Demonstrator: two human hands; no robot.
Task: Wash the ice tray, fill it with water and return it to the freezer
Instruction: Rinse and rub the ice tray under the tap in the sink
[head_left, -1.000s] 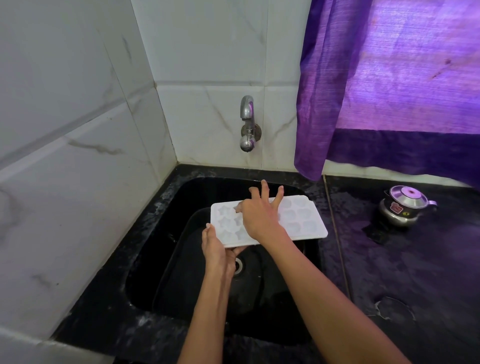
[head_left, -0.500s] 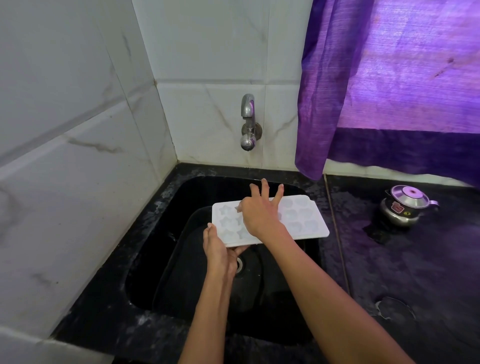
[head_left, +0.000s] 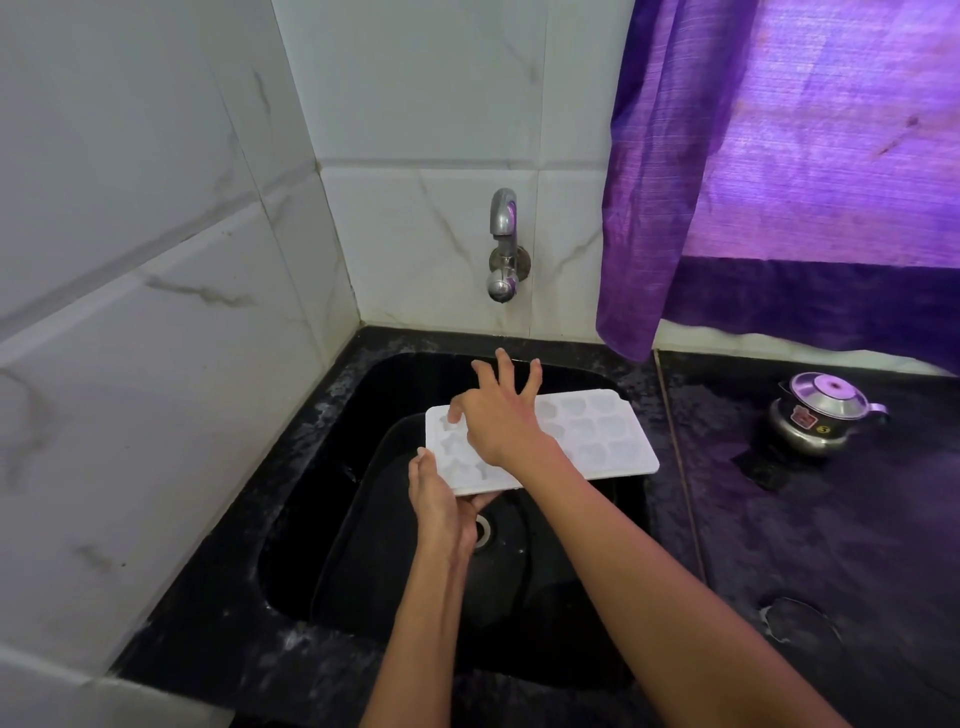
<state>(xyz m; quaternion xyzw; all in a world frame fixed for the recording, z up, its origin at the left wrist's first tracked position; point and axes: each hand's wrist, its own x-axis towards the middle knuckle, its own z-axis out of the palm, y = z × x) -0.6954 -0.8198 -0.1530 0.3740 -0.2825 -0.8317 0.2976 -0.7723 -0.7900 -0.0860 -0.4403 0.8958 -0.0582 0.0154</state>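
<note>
Here, white plastic ice tray (head_left: 597, 431) with star-shaped cells

Black stone counter (head_left: 810, 545), wet-looking, speckled, with black sink (head_left: 322, 519) recessed at left. Small steel lidded pot (head_left: 823, 413) stands on counter at right, near purple curtain (head_left: 779, 171).

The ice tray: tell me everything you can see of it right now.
The ice tray is a white rectangular mould, plastic by the look, with rows of shaped cavities, some star-like. It is held roughly level over the black sink, below and in front of the wall tap, from which no water is visibly running. The left hand grips its near left corner from below; the right hand lies across its top, fingers spread. Whether the cavities hold water cannot be told.
</note>
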